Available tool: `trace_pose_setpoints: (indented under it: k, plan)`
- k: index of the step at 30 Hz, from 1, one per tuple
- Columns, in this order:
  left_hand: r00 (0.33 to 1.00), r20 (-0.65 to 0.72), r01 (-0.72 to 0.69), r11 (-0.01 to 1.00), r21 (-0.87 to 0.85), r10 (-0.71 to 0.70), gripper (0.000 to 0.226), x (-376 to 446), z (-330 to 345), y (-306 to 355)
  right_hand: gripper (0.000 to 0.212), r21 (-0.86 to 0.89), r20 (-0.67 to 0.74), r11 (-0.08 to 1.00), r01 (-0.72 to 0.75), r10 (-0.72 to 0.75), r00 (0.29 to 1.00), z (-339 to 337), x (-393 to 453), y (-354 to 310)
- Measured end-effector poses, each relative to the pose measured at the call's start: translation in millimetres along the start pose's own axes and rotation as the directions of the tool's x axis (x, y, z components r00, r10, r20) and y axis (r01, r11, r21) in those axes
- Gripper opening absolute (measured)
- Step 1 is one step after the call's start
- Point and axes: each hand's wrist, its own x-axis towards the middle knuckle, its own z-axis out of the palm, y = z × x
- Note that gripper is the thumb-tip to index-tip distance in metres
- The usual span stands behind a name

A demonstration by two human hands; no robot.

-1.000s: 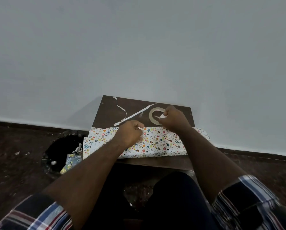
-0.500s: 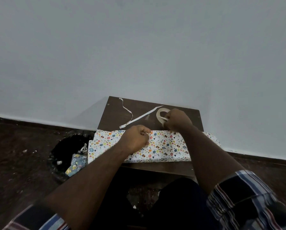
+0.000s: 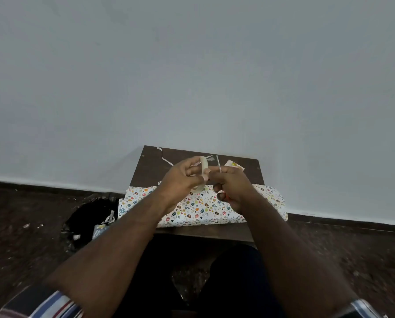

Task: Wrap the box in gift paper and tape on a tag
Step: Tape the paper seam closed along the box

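Observation:
A long box wrapped in white gift paper printed with small coloured shapes lies across the near part of a small dark wooden table. Above it, my left hand grips a beige tape roll, held upright. Close to its right, my right hand grips scissors: an orange handle shows between the fingers and a thin blade points up beside the roll. A small printed tag lies on the table behind my right hand.
A thin white paper strip lies at the table's far left. A black bin with paper scraps stands on the dark floor left of the table. A pale wall rises right behind the table. My knees are under the near edge.
Both hands have risen off the box. The tape roll has left the table and is now upright in my left hand. My right hand now holds scissors, and the tag is uncovered.

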Motion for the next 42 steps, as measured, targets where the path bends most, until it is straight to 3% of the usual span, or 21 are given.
trace_pose_setpoints:
  k: [4,9,13,17,19,22,27,32,35,38,40,42]
  plan:
    - [0.996,-0.065,-0.058,0.997,0.046,0.061,0.055,-12,-8,-3,0.020,0.029,0.059,0.999,-0.028,0.026,0.998,0,-15,-1]
    - [0.990,-0.088,-0.098,0.990,0.100,0.107,0.061,-20,-9,-1,0.036,0.086,-0.035,0.996,0.001,0.002,0.999,-2,-20,-11]
    - [0.991,-0.079,-0.099,0.983,0.157,0.112,0.063,-24,-10,4,0.029,0.072,-0.061,0.997,0.024,-0.020,0.998,1,-23,-18]
    - [0.992,-0.060,-0.095,0.975,0.201,0.109,0.065,-25,-13,6,0.018,-0.141,-0.091,0.978,0.155,-0.169,0.981,4,-25,-25]
    - [0.996,-0.029,-0.077,0.971,0.224,0.085,0.068,-26,-15,6,0.021,-0.410,-0.043,0.873,0.264,-0.308,0.951,5,-26,-29]
    - [0.999,0.039,-0.026,0.975,0.223,0.018,0.075,-26,-19,6,0.026,-0.751,0.094,0.558,0.353,-0.439,0.894,5,-27,-36]
    - [0.995,0.100,-0.005,0.983,0.181,-0.013,0.074,-28,-23,10,0.011,-0.888,0.239,0.205,0.412,-0.559,0.794,8,-31,-40]
    - [0.994,0.098,0.025,0.988,0.149,-0.039,0.065,-30,-21,13,0.012,-0.910,0.291,0.060,0.410,-0.611,0.736,9,-33,-41]
    - [0.993,0.103,0.050,0.995,0.086,-0.059,0.062,-31,-20,12,0.014,-0.915,0.280,0.054,0.400,-0.627,0.727,9,-35,-39]
    - [0.990,0.113,0.086,0.996,0.008,-0.087,0.058,-33,-20,11,0.016,-0.914,0.238,0.117,0.389,-0.621,0.747,10,-33,-36]
    - [0.988,0.125,0.104,0.992,-0.068,-0.095,0.050,-36,-20,13,0.022,-0.889,0.171,0.245,0.387,-0.606,0.777,9,-31,-33]
    - [0.988,0.120,0.112,0.987,-0.118,-0.098,0.036,-39,-20,17,0.036,-0.802,0.088,0.450,0.393,-0.561,0.823,6,-32,-32]
